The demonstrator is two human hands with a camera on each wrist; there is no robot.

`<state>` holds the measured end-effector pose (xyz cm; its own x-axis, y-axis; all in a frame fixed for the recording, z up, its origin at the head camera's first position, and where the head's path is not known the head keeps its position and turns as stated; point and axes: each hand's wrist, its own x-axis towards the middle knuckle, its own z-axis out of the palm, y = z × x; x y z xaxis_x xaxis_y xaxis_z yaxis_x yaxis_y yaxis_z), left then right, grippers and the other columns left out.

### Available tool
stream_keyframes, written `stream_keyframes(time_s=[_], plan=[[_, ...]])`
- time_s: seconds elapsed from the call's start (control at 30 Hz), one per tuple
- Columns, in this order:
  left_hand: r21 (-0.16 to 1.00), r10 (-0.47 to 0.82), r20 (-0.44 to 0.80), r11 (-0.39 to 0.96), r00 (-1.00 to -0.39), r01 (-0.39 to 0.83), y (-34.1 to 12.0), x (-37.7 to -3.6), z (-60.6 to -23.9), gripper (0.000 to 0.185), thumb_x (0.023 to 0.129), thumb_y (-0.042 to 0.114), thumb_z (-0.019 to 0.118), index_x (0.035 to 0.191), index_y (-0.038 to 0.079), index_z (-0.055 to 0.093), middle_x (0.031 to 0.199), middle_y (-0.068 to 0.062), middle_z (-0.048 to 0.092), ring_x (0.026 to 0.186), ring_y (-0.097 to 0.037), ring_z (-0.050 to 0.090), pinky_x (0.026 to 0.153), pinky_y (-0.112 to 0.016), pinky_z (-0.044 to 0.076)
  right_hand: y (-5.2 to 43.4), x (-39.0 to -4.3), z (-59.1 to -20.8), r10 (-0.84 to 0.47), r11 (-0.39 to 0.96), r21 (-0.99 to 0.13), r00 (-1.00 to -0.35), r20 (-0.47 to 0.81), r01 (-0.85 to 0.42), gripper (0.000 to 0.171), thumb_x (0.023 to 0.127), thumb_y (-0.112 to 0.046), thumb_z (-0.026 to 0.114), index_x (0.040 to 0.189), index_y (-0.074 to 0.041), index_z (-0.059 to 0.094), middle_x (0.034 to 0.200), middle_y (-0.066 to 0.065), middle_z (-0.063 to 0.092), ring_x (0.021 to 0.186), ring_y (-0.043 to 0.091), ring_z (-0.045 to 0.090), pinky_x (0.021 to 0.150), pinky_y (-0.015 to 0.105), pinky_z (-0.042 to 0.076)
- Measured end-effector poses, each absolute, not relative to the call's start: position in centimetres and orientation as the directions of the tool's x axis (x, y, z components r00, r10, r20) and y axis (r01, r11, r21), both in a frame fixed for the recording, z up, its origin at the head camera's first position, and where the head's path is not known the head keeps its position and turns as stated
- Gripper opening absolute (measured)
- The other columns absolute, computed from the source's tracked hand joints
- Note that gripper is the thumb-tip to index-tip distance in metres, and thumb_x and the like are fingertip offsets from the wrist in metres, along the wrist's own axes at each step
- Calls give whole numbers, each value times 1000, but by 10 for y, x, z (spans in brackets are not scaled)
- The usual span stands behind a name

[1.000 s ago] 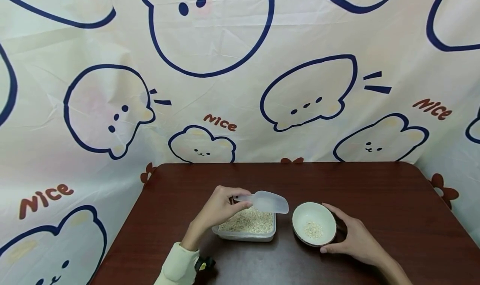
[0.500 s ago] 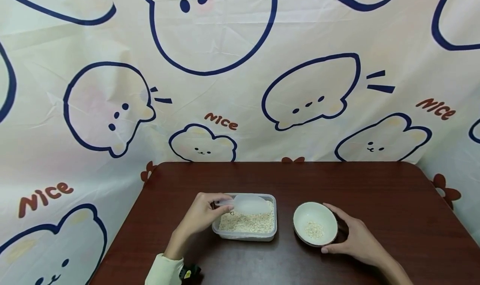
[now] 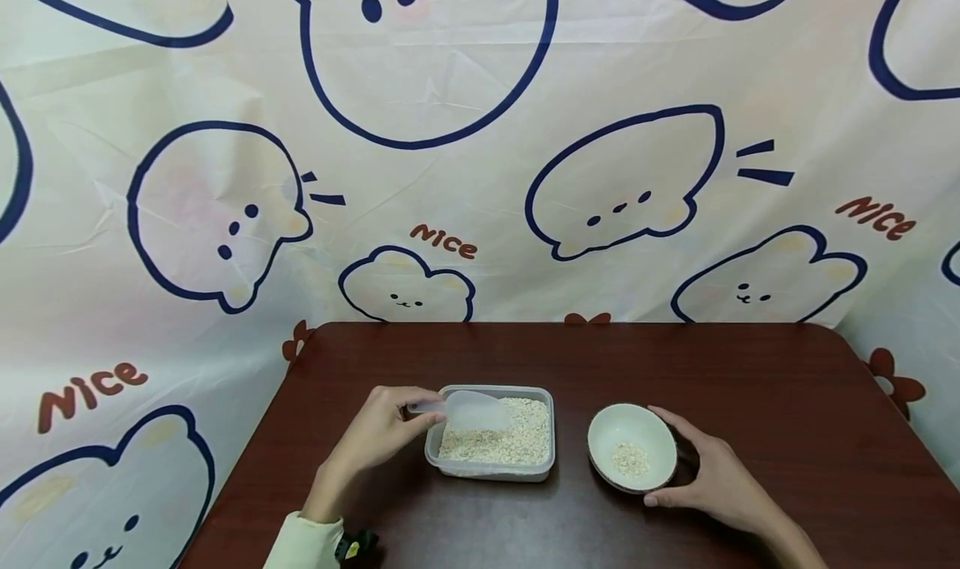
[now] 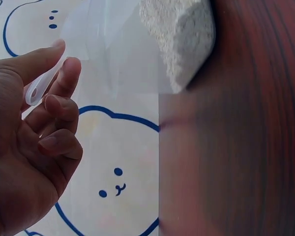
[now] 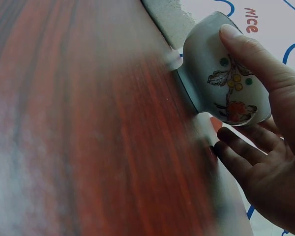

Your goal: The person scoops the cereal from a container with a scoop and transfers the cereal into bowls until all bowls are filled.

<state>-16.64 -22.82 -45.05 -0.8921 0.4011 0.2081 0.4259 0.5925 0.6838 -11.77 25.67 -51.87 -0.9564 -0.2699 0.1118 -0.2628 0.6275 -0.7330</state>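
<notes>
My left hand (image 3: 382,427) pinches the handle of a clear plastic scoop (image 3: 468,410), whose bowl lies over the left part of a clear plastic tub (image 3: 495,469) of pale grains (image 3: 525,436). In the left wrist view my thumb and fingers (image 4: 59,83) curl round the scoop handle (image 4: 39,88), with the tub of grains (image 4: 179,34) beyond. My right hand (image 3: 701,469) cups the right side of a small pale bowl (image 3: 632,431) holding a few grains (image 3: 628,459). The right wrist view shows the bowl (image 5: 221,73) with a painted plant motif, thumb on its side.
Both containers stand on a dark brown wooden table (image 3: 750,386) near its front middle. A cream cloth with blue bear outlines and "Nice" lettering (image 3: 442,242) hangs behind and beside the table. A pale sleeve and a dark wrist device (image 3: 352,546) show at the left forearm.
My left hand has drawn the scoop leftward from beside the bowl and lowered it over the tub's left part. My right hand and the bowl have stayed put.
</notes>
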Motion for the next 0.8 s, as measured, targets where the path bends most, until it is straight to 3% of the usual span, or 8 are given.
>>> stream_keyframes(time_s=[0.8], plan=[[663,448,158,612,-880,431,-246,-164,-444,17,98,26,80,111,15,83,97,5,80,77,-3,63,67,-23,54,256,-117,-519,-262,640,-725,-959,107,-255,117,65,-53,101,163,-26,45,150,11,65,131,5,61,93,24,55]])
